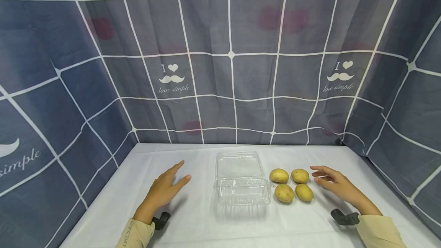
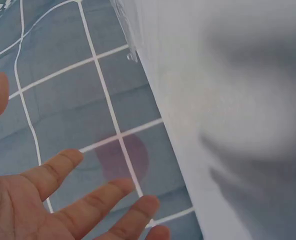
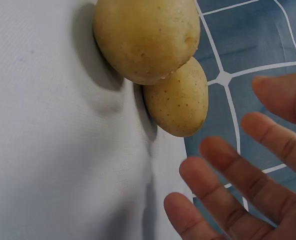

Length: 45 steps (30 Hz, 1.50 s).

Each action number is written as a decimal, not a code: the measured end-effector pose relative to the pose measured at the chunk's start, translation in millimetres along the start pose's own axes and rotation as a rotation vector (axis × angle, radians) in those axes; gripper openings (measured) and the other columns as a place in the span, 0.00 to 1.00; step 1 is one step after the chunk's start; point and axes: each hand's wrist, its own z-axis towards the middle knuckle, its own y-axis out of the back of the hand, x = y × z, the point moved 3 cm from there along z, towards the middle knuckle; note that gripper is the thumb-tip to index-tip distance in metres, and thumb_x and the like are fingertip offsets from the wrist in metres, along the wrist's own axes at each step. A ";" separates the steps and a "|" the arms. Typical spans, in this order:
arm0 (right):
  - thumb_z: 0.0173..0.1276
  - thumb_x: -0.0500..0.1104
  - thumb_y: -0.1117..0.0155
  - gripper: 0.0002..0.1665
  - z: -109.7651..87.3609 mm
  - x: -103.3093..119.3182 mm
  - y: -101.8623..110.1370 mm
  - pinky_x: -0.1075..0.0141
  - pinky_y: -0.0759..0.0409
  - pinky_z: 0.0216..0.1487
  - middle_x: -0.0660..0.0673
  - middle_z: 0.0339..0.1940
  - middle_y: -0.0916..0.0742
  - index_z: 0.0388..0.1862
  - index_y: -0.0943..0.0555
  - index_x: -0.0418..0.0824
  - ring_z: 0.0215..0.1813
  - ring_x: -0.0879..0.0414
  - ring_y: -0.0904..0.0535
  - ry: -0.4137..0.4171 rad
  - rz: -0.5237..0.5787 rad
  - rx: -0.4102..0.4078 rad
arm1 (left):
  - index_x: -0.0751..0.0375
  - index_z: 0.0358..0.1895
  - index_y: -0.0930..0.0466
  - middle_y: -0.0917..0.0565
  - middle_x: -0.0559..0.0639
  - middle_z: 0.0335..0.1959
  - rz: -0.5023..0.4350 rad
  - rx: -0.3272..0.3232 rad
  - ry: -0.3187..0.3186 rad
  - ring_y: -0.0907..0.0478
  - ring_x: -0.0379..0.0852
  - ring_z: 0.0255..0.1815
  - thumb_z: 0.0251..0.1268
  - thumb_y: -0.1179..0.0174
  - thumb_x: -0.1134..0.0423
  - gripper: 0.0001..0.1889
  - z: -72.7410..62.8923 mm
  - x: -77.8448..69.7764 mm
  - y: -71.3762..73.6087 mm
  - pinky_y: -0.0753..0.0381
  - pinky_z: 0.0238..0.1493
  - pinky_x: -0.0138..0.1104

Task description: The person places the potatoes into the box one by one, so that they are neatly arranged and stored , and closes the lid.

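Observation:
A clear plastic clamshell box stands on the table with its lid folded back, away from me. Several yellow potatoes lie in two rows just right of the box. My left hand hovers to the left of the box, fingers spread and holding nothing. On the other side, my right hand is close to the right-hand potatoes, apart from them, with relaxed fingers. The right wrist view shows two potatoes, a nearer potato partly covering a farther potato, beyond the fingertips.
A white cloth covers the table. Dark grey-blue curtains with white grid lines close off the back and both sides. Each wrist carries a black strap mount, such as the right wrist mount.

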 end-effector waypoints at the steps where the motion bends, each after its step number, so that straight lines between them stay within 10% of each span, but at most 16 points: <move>1: 0.80 0.33 0.37 0.22 0.1 -0.8 0.3 0.69 0.14 0.44 0.40 0.55 0.10 0.69 0.22 0.27 0.50 0.72 0.18 0.008 0.020 0.008 | 0.55 0.86 0.37 0.34 0.69 0.82 -0.015 0.008 0.001 0.38 0.78 0.80 0.82 0.44 0.38 0.40 0.5 -1.2 -0.8 0.50 0.74 0.80; 6: 0.81 0.32 0.38 0.19 1.5 -3.2 1.4 0.68 0.13 0.46 0.58 0.54 0.10 0.65 0.21 0.22 0.50 0.67 0.15 0.014 0.124 0.076 | 0.55 0.86 0.37 0.31 0.69 0.81 -0.092 0.052 0.007 0.36 0.76 0.80 0.82 0.44 0.39 0.39 2.1 -6.0 -5.7 0.42 0.73 0.78; 16: 0.83 0.31 0.43 0.20 5.6 -5.7 -4.8 0.66 0.11 0.50 0.64 0.56 0.12 0.67 0.25 0.19 0.53 0.67 0.15 -0.016 0.322 0.297 | 0.57 0.82 0.31 0.22 0.68 0.73 -0.219 0.107 -0.011 0.25 0.69 0.74 0.84 0.44 0.43 0.34 4.2 -13.7 -17.1 0.27 0.69 0.69; 30: 0.79 0.26 0.40 0.23 7.2 -8.5 -13.1 0.70 0.15 0.56 0.61 0.62 0.13 0.71 0.22 0.28 0.59 0.65 0.16 0.060 0.463 0.424 | 0.70 0.80 0.34 0.23 0.75 0.71 -0.454 0.359 -0.095 0.21 0.73 0.68 0.85 0.51 0.47 0.34 11.4 -26.3 -31.5 0.21 0.64 0.65; 45: 0.74 0.25 0.34 0.30 8.9 -14.4 -19.9 0.72 0.18 0.56 0.60 0.64 0.13 0.73 0.19 0.38 0.58 0.62 0.17 0.165 0.504 0.446 | 0.70 0.82 0.37 0.20 0.72 0.69 -0.508 0.468 -0.089 0.18 0.69 0.66 0.86 0.52 0.46 0.36 18.8 -28.8 -47.2 0.18 0.63 0.57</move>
